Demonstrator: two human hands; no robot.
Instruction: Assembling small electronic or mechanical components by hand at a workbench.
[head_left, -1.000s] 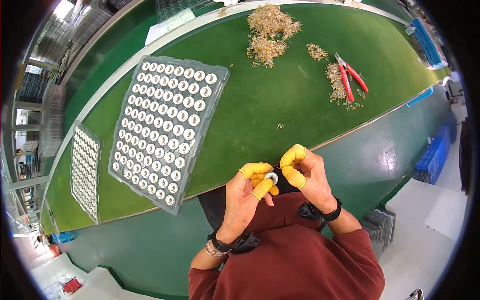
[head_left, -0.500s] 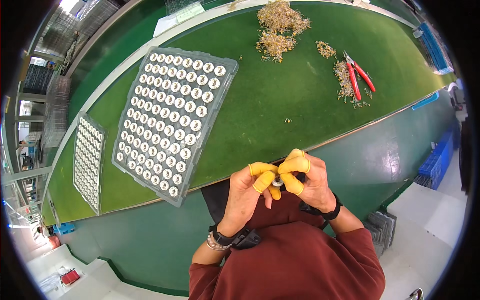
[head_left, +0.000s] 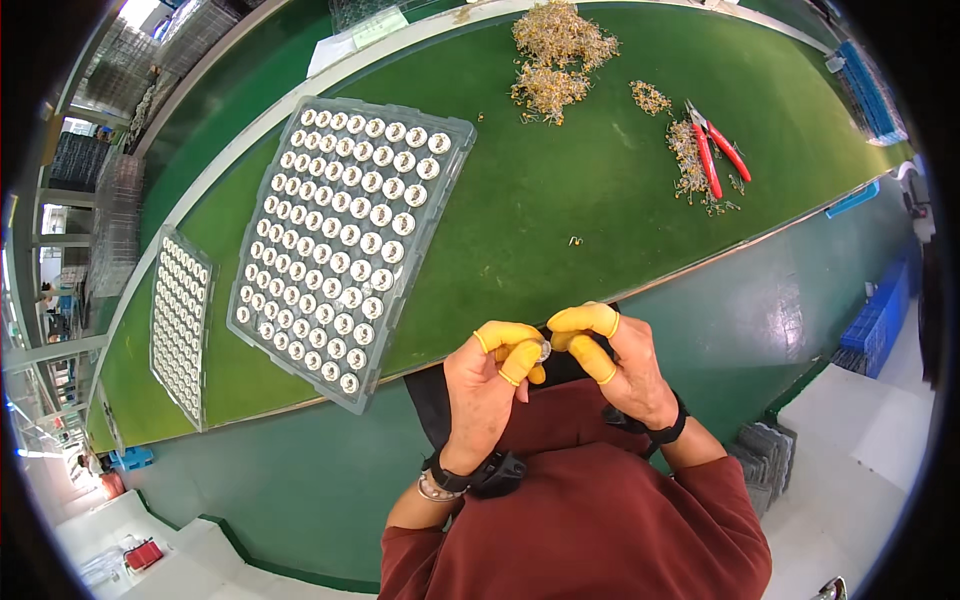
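My left hand (head_left: 482, 388), yellow finger cots on its fingertips, pinches a small round silvery part (head_left: 545, 351) just past the table's near edge. Facing it is my right hand (head_left: 632, 375), also in yellow finger cots, its thumb and fingers drawn together beside the part. Whatever lies between the right fingertips is hidden. To the left, a clear plastic tray (head_left: 461, 155) holds rows of round white parts (head_left: 350, 382) with metal centres. A single small bent-lead component (head_left: 575, 241) lies on the green tabletop beyond my hands.
Red-handled cutters (head_left: 706, 160) rest on a small heap of leaded components (head_left: 688, 168) at the right. A larger pile (head_left: 560, 45) is at the far side, with a smaller cluster (head_left: 651, 97) nearby. Another filled tray (head_left: 206, 320) stands far left. Blue crates (head_left: 880, 315) are off to the right.
My hands have drawn slightly apart, the left shifting a little left and up with the round part. The right fingertips have come off the part's far side. Trays and piles stay put.
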